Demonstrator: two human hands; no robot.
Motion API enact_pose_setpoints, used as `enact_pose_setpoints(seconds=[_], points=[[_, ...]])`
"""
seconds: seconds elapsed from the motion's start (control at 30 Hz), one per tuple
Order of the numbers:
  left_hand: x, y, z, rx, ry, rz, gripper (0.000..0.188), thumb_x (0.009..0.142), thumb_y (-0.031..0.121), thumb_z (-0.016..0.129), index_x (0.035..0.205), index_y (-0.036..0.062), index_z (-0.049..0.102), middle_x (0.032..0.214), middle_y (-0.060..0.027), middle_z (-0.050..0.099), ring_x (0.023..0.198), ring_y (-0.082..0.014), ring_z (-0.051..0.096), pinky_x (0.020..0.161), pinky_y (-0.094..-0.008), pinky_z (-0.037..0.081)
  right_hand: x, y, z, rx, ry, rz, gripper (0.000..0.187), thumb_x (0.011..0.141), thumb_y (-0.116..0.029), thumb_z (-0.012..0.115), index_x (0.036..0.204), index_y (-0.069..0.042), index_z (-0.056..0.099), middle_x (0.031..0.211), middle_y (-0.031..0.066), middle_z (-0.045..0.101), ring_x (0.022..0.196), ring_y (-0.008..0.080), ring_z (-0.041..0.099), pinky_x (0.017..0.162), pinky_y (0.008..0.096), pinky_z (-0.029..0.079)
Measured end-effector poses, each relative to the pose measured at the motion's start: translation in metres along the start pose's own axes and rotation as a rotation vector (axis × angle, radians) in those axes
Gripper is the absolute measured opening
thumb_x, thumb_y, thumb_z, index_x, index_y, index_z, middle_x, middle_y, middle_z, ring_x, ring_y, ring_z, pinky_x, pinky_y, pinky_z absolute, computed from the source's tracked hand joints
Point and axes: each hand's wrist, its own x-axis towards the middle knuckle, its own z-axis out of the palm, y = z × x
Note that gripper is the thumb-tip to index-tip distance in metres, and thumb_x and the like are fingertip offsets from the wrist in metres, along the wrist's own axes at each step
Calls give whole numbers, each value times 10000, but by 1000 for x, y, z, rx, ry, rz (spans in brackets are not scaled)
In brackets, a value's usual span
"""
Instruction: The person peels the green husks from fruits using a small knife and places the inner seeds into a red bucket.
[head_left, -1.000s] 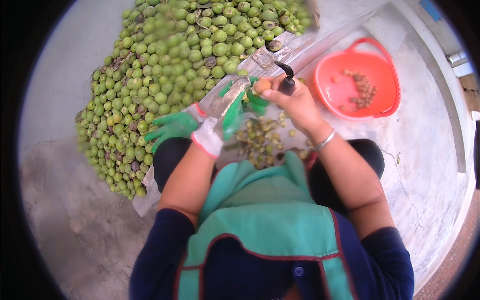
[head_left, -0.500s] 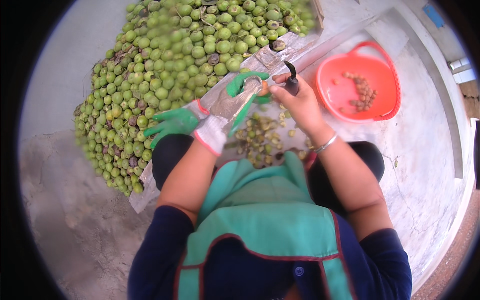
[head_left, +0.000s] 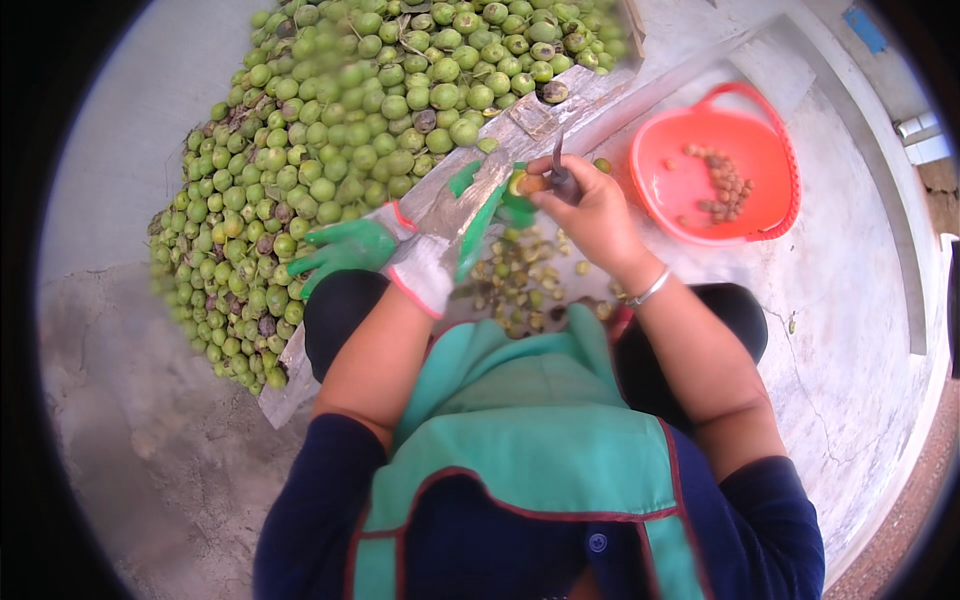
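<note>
My left hand (head_left: 470, 208), in a dirty grey and green work glove, is closed around a green walnut husk (head_left: 517, 182) whose pale cut inside shows. My right hand (head_left: 597, 212) is bare and meets it from the right. Its fingers are wrapped round the dark handle of a small curved knife (head_left: 565, 184), blade pointing up. Between its fingertips and the husk sits a brown walnut (head_left: 534, 184); how firmly each hand grips it is hard to tell. Cut husk pieces (head_left: 525, 275) lie below my hands. A green piece (head_left: 602, 164) shows beside my right knuckles.
A large heap of green walnuts (head_left: 340, 150) spreads at far left, bordered by a wooden board (head_left: 530, 118). To the right stands a red basket (head_left: 665, 205) with several shelled-out brown nuts (head_left: 728, 190). A spare green glove (head_left: 350, 248) rests by my left knee.
The knife has swung lower and its blade now points straight up. The walnut and husk have shifted slightly, with the husk's cut inside now visible. A green piece has appeared beside my right hand.
</note>
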Motion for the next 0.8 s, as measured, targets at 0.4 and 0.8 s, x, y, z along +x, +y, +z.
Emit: enact_pose_setpoints(seconds=[0.4, 0.8], points=[[-5, -2, 10, 299, -33, 94, 284, 954, 127, 583, 1198, -18, 578, 1119, -85, 639, 987, -161, 623, 857, -286, 521, -1, -4, 0, -57, -19, 26, 343, 790, -130, 795, 1065, -1, 637, 941, 32, 671, 805, 81, 611, 747, 262, 506], [10, 2, -2, 1252, -38, -55, 643, 866, 550, 537, 1324, 99, 508, 1243, -174, 595, 1082, -335, 617, 964, -406, 485, 19, 35, -41, 658, 200, 392, 312, 911, -112, 660, 1192, -19, 564, 997, 49, 671, 862, 148, 668, 722, 248, 557]])
